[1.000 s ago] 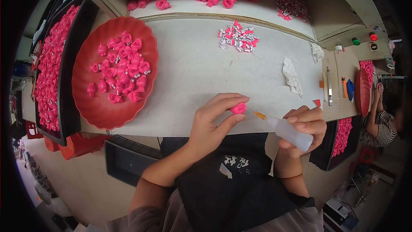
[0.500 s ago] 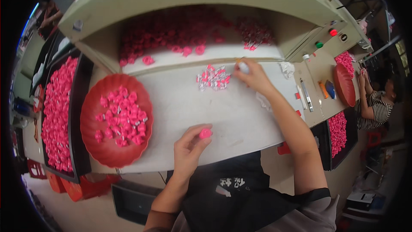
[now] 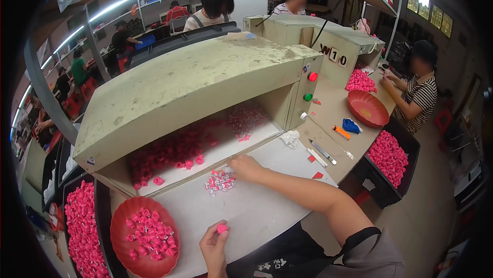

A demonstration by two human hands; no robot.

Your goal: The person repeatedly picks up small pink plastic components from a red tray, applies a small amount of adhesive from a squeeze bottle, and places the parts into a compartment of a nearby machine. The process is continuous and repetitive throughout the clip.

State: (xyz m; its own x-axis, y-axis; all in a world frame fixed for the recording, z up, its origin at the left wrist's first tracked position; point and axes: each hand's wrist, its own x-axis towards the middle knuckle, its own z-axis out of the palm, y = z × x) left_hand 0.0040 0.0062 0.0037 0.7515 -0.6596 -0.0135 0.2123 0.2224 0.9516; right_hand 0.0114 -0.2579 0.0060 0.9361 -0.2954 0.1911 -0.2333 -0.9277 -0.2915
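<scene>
At the lower middle, my left hand (image 3: pixel 212 244) pinches a small round pink plastic piece (image 3: pixel 222 228) between thumb and fingertips, just above the white work surface (image 3: pixel 267 196). Farther off, my right hand (image 3: pixel 247 168) reaches to a heap of small pink and silver pieces (image 3: pixel 220 183). Its fingers are closed and turned away from me; a whitish bit shows by the fingertips, but what they hold is mostly hidden. To the left stands a red scalloped bowl (image 3: pixel 117 230) with many pink pieces in it.
A pale green metal hood (image 3: pixel 190 80) covers more pink pieces (image 3: pixel 169 157). Black crates of pink pieces flank the bench (image 3: pixel 84 226). At right lie crumpled white tissue (image 3: pixel 290 139), a cutter knife (image 3: pixel 322 151) and an orange lighter (image 3: pixel 341 132). A person in stripes (image 3: pixel 421 93) works beyond.
The view has tilted up and swung, bringing the hood's top and other people into sight. My left hand still pinches the pink piece. My right hand, which held something small and white, stays by the heap.
</scene>
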